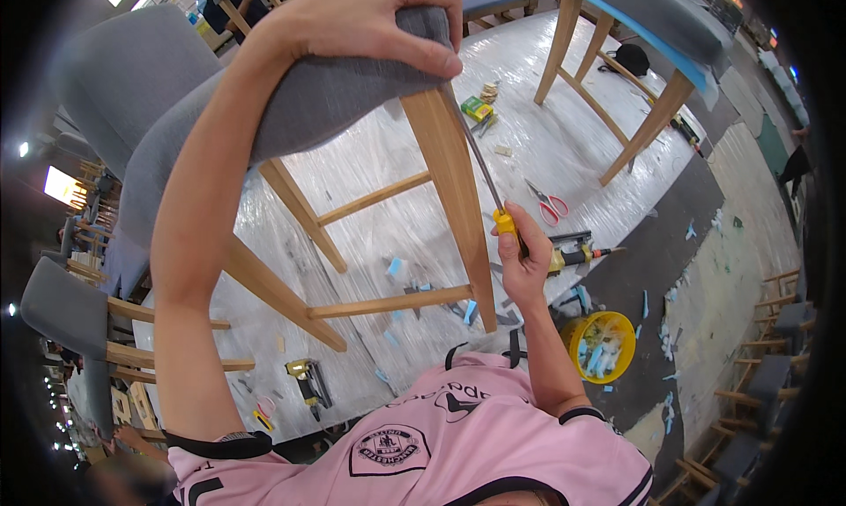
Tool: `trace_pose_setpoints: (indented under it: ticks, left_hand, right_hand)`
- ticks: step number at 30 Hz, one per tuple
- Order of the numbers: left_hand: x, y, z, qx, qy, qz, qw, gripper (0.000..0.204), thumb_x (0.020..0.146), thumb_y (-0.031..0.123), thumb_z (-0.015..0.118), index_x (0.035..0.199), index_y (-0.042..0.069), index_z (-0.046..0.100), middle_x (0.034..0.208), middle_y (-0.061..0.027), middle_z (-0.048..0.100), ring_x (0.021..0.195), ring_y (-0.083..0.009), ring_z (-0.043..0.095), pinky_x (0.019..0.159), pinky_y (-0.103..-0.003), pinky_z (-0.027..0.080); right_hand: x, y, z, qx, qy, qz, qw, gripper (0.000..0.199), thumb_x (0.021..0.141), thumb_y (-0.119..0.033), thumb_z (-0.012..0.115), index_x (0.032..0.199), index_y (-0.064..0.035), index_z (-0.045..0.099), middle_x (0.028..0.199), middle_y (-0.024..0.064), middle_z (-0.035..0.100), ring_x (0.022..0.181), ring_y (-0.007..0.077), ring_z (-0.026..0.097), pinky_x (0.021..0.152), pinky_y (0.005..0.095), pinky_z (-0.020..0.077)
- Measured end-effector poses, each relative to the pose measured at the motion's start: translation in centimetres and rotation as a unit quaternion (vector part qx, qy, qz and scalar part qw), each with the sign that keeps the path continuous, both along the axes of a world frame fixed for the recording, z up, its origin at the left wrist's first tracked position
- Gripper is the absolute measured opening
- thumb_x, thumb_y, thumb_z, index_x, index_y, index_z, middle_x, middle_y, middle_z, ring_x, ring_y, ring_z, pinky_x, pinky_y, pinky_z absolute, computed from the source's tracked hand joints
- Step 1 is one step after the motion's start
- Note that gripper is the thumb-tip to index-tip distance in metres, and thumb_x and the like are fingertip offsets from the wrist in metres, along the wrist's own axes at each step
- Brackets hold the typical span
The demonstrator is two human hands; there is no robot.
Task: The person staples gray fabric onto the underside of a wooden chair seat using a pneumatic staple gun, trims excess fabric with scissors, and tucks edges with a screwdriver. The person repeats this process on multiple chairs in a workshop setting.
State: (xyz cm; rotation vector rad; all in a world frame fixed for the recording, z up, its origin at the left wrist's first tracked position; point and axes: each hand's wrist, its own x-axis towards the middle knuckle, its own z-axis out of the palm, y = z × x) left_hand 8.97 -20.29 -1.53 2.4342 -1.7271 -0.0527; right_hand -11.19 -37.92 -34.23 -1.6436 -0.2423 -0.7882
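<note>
A grey upholstered chair with wooden legs stands on the plastic-covered table in front of me. My left hand reaches over its seat, the fingers and thumb wrapped round the padded corner above the near right leg. In my right hand is a screwdriver, gripped by its yellow handle. The long metal shaft points up along that leg. Its tip meets the underside of the seat corner near my left thumb; exactly where it touches is hidden.
Red-handled snips, a small green-yellow box and a nail gun lie to the right; another nail gun lies near left. A yellow bucket holds scraps. A second chair stands far right. A person works beyond.
</note>
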Motion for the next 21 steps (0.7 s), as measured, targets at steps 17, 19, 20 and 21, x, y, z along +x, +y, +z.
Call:
trace_pose_setpoints:
  ticks: [17, 19, 20, 21]
  left_hand:
    - [-4.5, -0.9, 1.8, 0.013, 0.091, -0.015, 0.996, 0.045, 0.093, 0.044, 0.072, 0.111, 0.002, 0.072, 0.107, -0.0111, 0.071, 0.105, -0.0234, 0.065, 0.096, -0.036, 0.048]
    - [-4.3, -0.8, 1.8, 0.011, 0.096, -0.023, 0.995, 0.046, 0.094, 0.045, 0.071, 0.11, 0.002, 0.072, 0.105, -0.0115, 0.071, 0.104, -0.0234, 0.065, 0.094, -0.036, 0.048]
    - [-4.2, -0.8, 1.9, 0.009, 0.096, -0.031, 0.995, 0.046, 0.094, 0.045, 0.071, 0.109, 0.002, 0.072, 0.105, -0.0117, 0.071, 0.103, -0.0235, 0.065, 0.094, -0.036, 0.048]
    - [-4.2, -0.9, 1.7, 0.005, 0.091, -0.042, 0.995, 0.046, 0.094, 0.045, 0.071, 0.109, 0.002, 0.072, 0.104, -0.0119, 0.071, 0.103, -0.0237, 0.065, 0.093, -0.036, 0.048]
  right_hand:
    - [-3.6, -3.5, 0.2, -0.062, 0.009, 0.032, 0.998, 0.037, 0.1, -0.015, 0.066, 0.133, 0.001, 0.065, 0.081, 0.0086, 0.06, 0.065, 0.016, 0.051, 0.058, 0.0292, 0.0382]
    - [-3.2, -3.1, 1.1, -0.051, 0.02, 0.037, 0.998, 0.036, 0.101, -0.016, 0.066, 0.133, 0.0015, 0.065, 0.081, 0.0084, 0.06, 0.066, 0.0155, 0.051, 0.058, 0.0291, 0.0378]
    - [-2.8, -2.8, 1.9, -0.048, 0.023, 0.036, 0.998, 0.036, 0.101, -0.016, 0.065, 0.132, 0.0018, 0.065, 0.081, 0.0082, 0.06, 0.066, 0.0154, 0.051, 0.057, 0.0291, 0.0375]
    - [-2.4, -2.8, 2.4, -0.044, 0.026, 0.035, 0.998, 0.036, 0.101, -0.016, 0.065, 0.132, 0.002, 0.065, 0.081, 0.0081, 0.06, 0.066, 0.0152, 0.051, 0.057, 0.0291, 0.0372]
